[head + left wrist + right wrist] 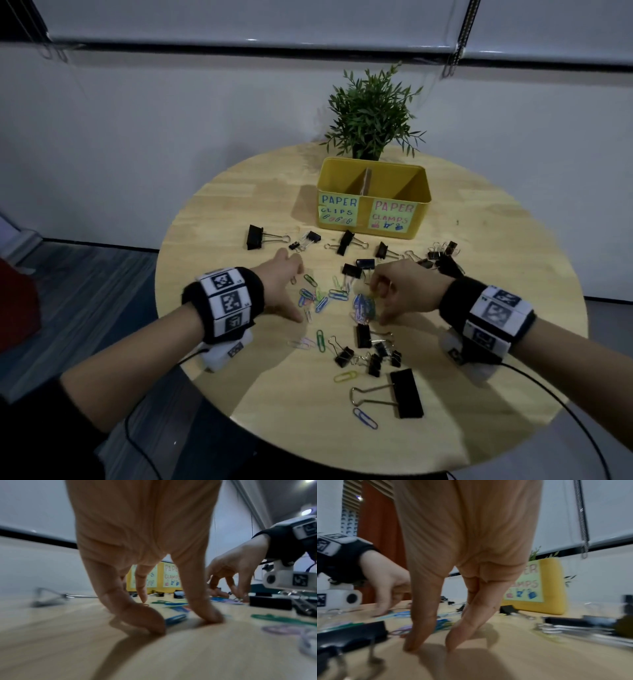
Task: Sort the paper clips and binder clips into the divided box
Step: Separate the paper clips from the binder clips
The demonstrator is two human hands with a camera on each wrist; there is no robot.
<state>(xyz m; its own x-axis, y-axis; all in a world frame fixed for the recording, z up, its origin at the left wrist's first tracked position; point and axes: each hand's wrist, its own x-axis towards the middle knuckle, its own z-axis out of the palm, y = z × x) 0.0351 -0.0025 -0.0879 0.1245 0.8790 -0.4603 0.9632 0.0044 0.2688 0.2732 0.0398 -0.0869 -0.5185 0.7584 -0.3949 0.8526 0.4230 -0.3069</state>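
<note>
Coloured paper clips (pixel 320 298) lie scattered mid-table, with a denser pile (pixel 363 307) to their right. My left hand (pixel 302 294) stands on its fingertips (pixel 150 622) and thumb, straddling a blue clip (pixel 175 618) without pinching it. My right hand (pixel 376 303) stands the same way around the pile, thumb and fingertips (pixel 457 637) on the wood and apart. Black binder clips (pixel 346 241) lie around both hands; the biggest (pixel 406 394) is near the front. The yellow divided box (pixel 420 219) stands behind, labelled PAPER CLIPS on the left and PAPER CLAMPS on the right.
All of this sits on a round wooden table (pixel 236 205). A potted plant (pixel 371 113) stands right behind the box, against a white wall. Cables hang from both wrist cameras over the front edge. A cluster of binder clips (pixel 442 255) lies at the right.
</note>
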